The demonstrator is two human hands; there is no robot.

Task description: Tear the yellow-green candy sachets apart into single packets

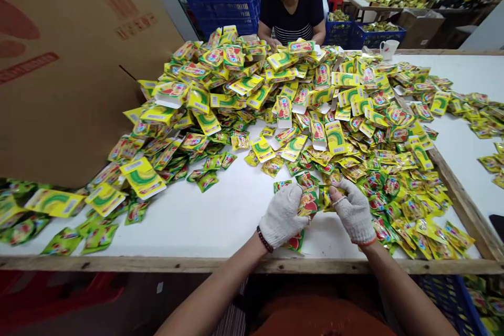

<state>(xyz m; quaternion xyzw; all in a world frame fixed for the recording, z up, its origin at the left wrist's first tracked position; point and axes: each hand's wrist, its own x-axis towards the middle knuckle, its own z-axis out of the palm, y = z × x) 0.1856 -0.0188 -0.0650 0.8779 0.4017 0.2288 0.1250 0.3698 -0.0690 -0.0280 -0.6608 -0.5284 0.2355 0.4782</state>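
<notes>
My left hand (281,215), in a white knitted glove with a beaded bracelet at the wrist, is closed around a small green and red candy box (308,203). My right hand (356,211), gloved too with bare fingertips showing, pinches the edge of a small yellow-green candy packet (326,198) just right of the box. Below my left hand, partly hidden by it, another green and red piece (295,242) lies on the table. Loose packets (409,207) spread right beside my right hand.
A big heap of yellow-green boxes (244,84) covers the table's far side. At left stands a large carton (66,73). Wooden strips (177,265) edge the white table (189,220). A co-worker (291,5) sits opposite, near a white mug (389,50) and blue crates (224,10).
</notes>
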